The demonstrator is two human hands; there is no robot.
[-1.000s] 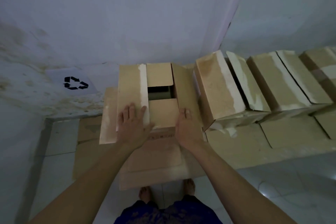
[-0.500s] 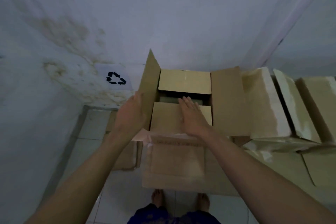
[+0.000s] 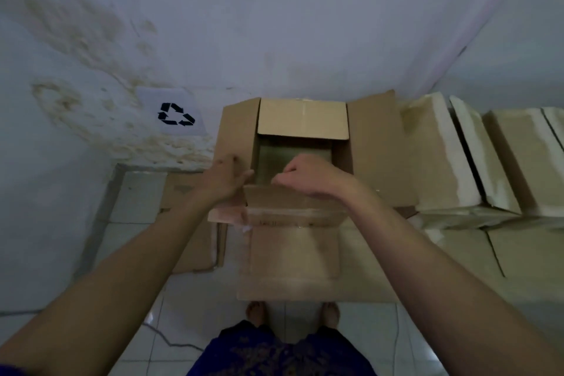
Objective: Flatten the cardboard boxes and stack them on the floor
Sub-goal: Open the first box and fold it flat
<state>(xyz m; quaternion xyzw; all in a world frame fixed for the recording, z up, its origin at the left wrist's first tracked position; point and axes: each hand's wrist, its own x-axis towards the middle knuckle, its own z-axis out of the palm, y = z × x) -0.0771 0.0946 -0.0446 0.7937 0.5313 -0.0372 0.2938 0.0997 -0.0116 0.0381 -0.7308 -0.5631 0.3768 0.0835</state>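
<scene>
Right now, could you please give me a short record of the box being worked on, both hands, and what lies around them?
open box: upright, top flaps spread
far flap: folded outward toward the wall
left hand: on the left flap, by its near corner
right hand: fingers curled over the near flap's top edge
inside of box: dark, nothing clearly visible
flattened cardboard: lying on the tiled floor, left of the box
unopened boxes: in a row to the right
recycling sign: on the wall, up left

The right hand hides its own fingertips behind the near flap. The boxes at right are cut off by the edge.
</scene>
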